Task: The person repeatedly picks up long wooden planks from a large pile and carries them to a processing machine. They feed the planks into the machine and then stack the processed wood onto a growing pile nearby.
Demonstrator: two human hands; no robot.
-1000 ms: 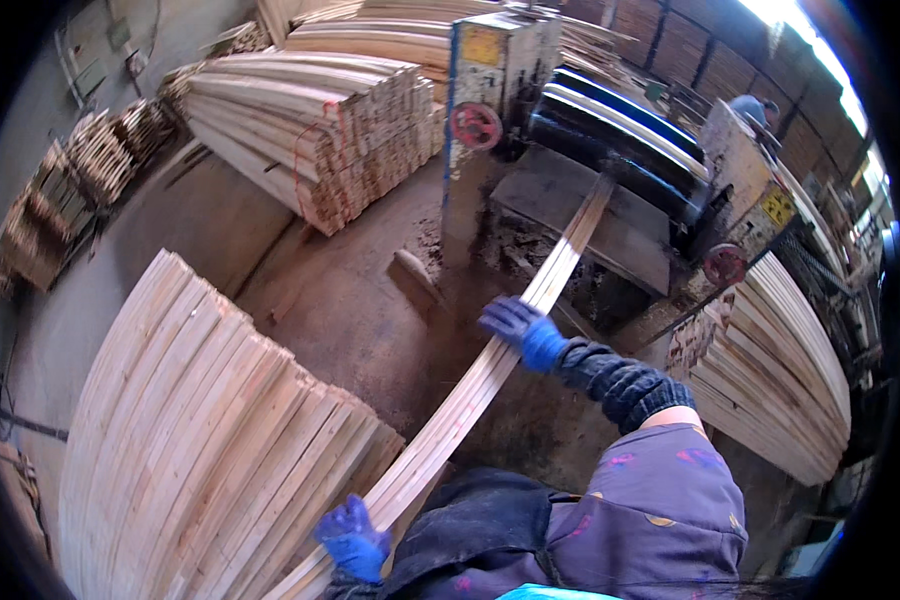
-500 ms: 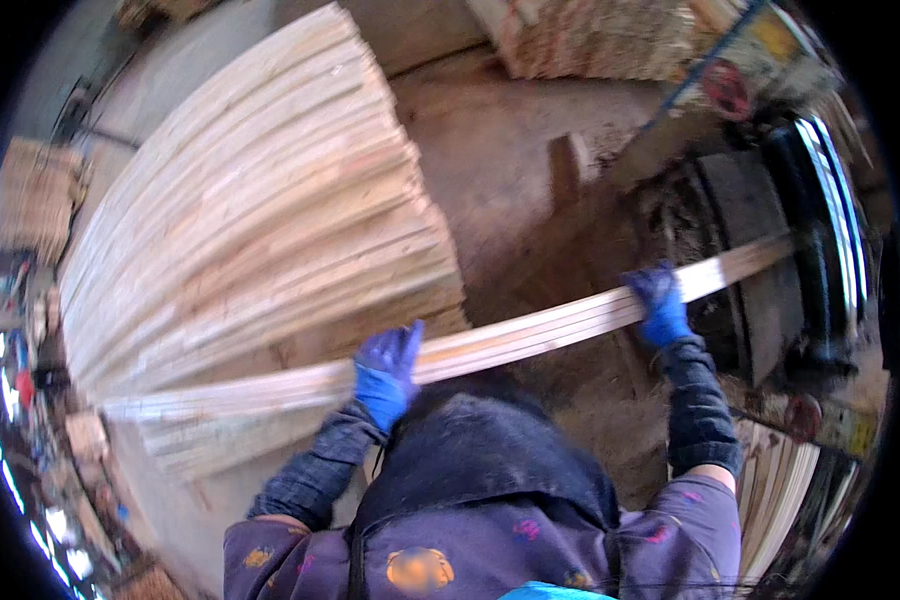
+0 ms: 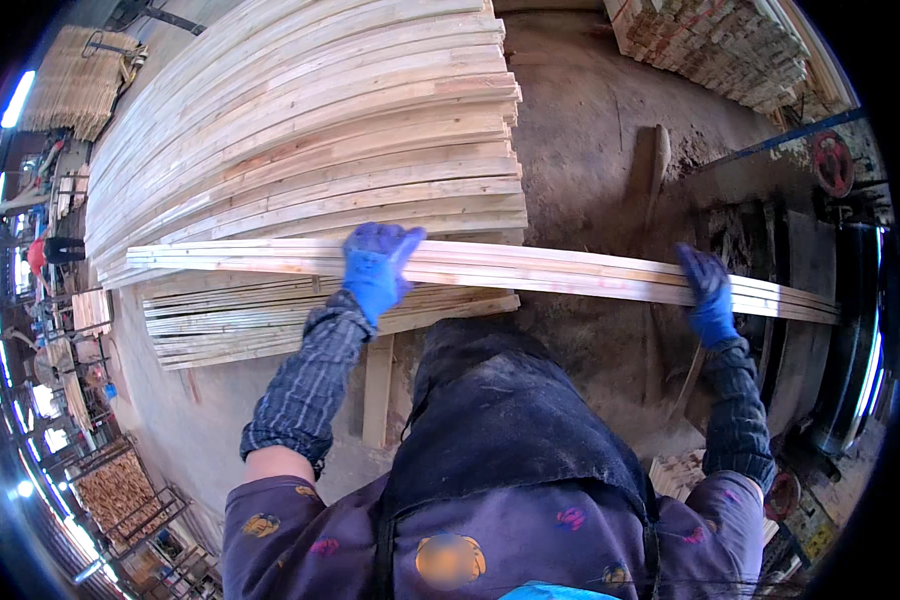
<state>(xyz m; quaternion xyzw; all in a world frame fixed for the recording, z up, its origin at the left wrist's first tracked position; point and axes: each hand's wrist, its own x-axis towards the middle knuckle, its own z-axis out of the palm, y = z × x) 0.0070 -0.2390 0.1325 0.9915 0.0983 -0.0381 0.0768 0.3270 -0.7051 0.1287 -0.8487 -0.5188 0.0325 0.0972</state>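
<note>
Well apart, the gloved left hand [image 3: 378, 268] and right hand [image 3: 708, 298] clasp long wooden strips [image 3: 550, 272] extending from above the lumber stack [image 3: 320, 150] to the black roller [image 3: 856, 335].

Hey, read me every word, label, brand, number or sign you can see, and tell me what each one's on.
None can be read.
Yellow patch on the machine frame: too small and blurred to tell whether it bears writing.
Round orange print on the purple shirt: blurred, no words legible.
Long pale wooden strips: no lettering I can make out.
</note>
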